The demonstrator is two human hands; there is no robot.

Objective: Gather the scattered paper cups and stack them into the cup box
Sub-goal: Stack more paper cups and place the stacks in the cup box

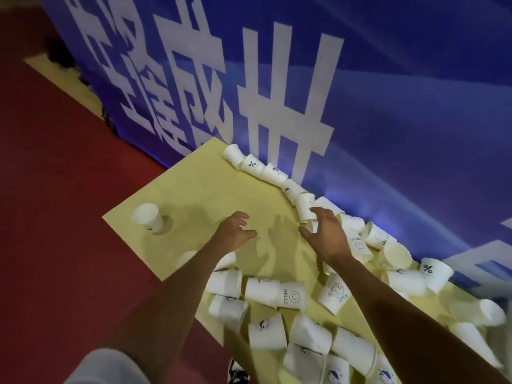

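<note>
Several white paper cups lie scattered on a yellow table [199, 184]. A curved row of cups [273, 174] lies on its side along the blue banner. One cup [148, 217] stands apart near the table's left corner. More cups [275, 293] lie in a heap near me. My left hand [234, 231] hovers over bare table, fingers loosely spread, holding nothing. My right hand [325, 234] reaches toward a tipped cup [306, 207] in the row, fingers spread near it; I cannot tell whether they touch. No cup box is in view.
A blue banner [388, 106] with large white characters stands right behind the table's far edge. Red floor [55, 189] lies left of and below the table. A second yellow surface [63, 76] shows at the far left.
</note>
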